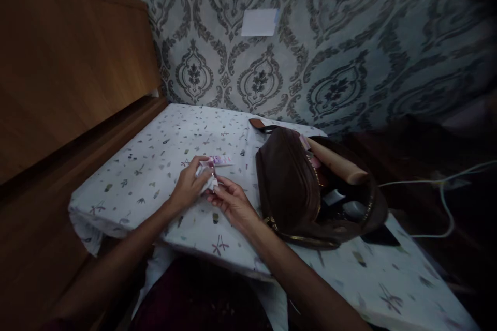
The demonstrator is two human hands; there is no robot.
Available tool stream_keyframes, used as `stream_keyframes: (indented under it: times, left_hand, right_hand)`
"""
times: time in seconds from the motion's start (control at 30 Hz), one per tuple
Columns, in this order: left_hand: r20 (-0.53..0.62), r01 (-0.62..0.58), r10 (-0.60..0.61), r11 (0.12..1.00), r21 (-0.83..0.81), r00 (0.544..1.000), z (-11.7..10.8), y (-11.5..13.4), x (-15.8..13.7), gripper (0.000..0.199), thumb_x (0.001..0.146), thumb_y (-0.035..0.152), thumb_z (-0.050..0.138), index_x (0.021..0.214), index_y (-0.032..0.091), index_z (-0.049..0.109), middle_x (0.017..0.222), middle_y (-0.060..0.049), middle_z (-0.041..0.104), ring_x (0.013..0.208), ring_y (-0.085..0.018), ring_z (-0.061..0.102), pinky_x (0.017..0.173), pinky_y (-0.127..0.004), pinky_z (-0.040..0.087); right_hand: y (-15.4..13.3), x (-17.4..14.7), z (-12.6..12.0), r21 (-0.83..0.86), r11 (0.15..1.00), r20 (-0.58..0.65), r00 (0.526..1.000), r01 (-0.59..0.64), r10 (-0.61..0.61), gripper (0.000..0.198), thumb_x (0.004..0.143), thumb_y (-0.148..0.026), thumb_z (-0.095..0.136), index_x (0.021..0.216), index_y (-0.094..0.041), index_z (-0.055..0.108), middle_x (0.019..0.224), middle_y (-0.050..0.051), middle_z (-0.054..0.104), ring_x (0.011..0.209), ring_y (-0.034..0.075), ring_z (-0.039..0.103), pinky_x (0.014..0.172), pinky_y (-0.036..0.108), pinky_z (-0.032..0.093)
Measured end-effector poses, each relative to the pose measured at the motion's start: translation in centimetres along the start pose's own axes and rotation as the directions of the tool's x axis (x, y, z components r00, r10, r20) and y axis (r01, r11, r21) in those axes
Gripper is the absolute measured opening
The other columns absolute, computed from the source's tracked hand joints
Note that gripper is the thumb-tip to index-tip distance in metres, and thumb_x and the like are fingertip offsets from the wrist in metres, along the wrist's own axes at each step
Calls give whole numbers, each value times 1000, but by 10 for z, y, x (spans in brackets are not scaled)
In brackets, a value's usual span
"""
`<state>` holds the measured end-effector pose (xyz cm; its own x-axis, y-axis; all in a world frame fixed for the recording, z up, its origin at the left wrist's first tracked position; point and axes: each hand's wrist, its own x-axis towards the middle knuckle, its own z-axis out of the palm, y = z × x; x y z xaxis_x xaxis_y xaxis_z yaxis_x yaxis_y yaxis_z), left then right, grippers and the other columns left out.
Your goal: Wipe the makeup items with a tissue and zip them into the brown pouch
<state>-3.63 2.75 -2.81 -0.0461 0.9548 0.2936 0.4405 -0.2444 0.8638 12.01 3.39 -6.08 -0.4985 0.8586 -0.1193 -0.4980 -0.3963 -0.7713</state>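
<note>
Item, one small white object [212, 182], crumpled or folded in look, its exact make too small to tell; located between the two hands, above the near part of the table. Left hand [189, 182]: fingers bent and partly closed, thumb and fingers about the object's left side. Right hand [231, 201]: thumb and forefinger drawn together in a pinch at its lower right end, other fingers loosely curled. Long axis of the object, so far as it shows, slopes from upper left down toward the right fingertips. Item, one flat pink-and-white printed strip [224, 160], lying just beyond the fingers, long axis roughly left to right, the left hand nearer; whether it joins the white object cannot be told. Tablecloth [147, 160]: white, smooth, scattered with small plant motifs. Bag [280, 186]: dark brown, leather-like, rounded, gold-toned zip open, right of the hands; within, a pale peach cylinder [336, 160], tilted. Cabinet [77, 51]: flat brown wood, at left. Wallpaper [209, 75]: grey damask scrolls, bearing one pale rectangular card [259, 22].
</note>
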Motion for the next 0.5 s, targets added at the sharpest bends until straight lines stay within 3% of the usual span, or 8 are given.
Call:
stream_keyframes:
  times: [0.07, 0.13, 0.2, 0.27, 0.33, 0.5]
  left_hand:
    - [55, 21, -21, 1000, -1, 998, 4, 0, -9, 54, 88, 47, 59, 133, 18, 48, 96, -3, 67, 80, -19, 61, 75, -29, 47]
    - [54, 35, -36, 999, 20, 998, 6, -1, -12, 60, 87, 47, 60, 137, 18, 44, 92, -1, 65, 75, -18, 60, 72, -29, 47]
    - [1, 36, -36, 998, 54, 999, 3, -1, -8, 49, 88, 48, 58, 127, 19, 52, 84, 1, 62, 70, -17, 57, 69, -28, 44]
    - [-47, 22, -19, 997, 77, 999, -3, -1, 0, 35, 89, 51, 54, 103, 19, 60, 73, 3, 57, 66, -15, 52, 66, -26, 41]
    - [-66, -3, 8, 998, 70, 998, -9, -2, 9, 36, 90, 54, 52, 83, 19, 59, 67, 3, 52, 66, -15, 48, 64, -25, 38]
    - [44, -37, 40, 998, -57, 998, -14, -5, 18, 42, 94, 55, 48, 77, 18, 60, 71, 2, 58, 72, -16, 54, 72, -26, 43]
  right_hand:
    - [4, 2, -3, -82, 994, -28, 997, 71, -74, 49, 63, -33, 92, 107, -22, 73, 78, -3, 72, 59, 10, 66, 58, 21, 52]
    - [5, 1, -5, -217, 969, -7, 992, 121, -125, 46, 67, -34, 89, 108, -23, 73, 74, -4, 69, 57, 11, 64, 56, 24, 51]
    - [6, -1, -7, -338, 930, 33, 990, 143, -140, 44, 72, -35, 86, 112, -23, 73, 71, -4, 65, 57, 12, 63, 54, 25, 49]
    - [6, -2, -7, -388, 912, 50, 991, 134, -124, 46, 73, -36, 84, 115, -22, 72, 73, -4, 65, 56, 12, 63, 52, 24, 47]
    - [6, -3, -7, -388, 915, 51, 993, 114, -103, 47, 73, -37, 84, 116, -23, 72, 79, -3, 67, 55, 11, 64, 50, 24, 45]
    - [8, -4, -6, -338, 937, 20, 996, 91, -90, 50, 69, -34, 88, 115, -25, 72, 83, -3, 68, 58, 11, 65, 52, 24, 46]
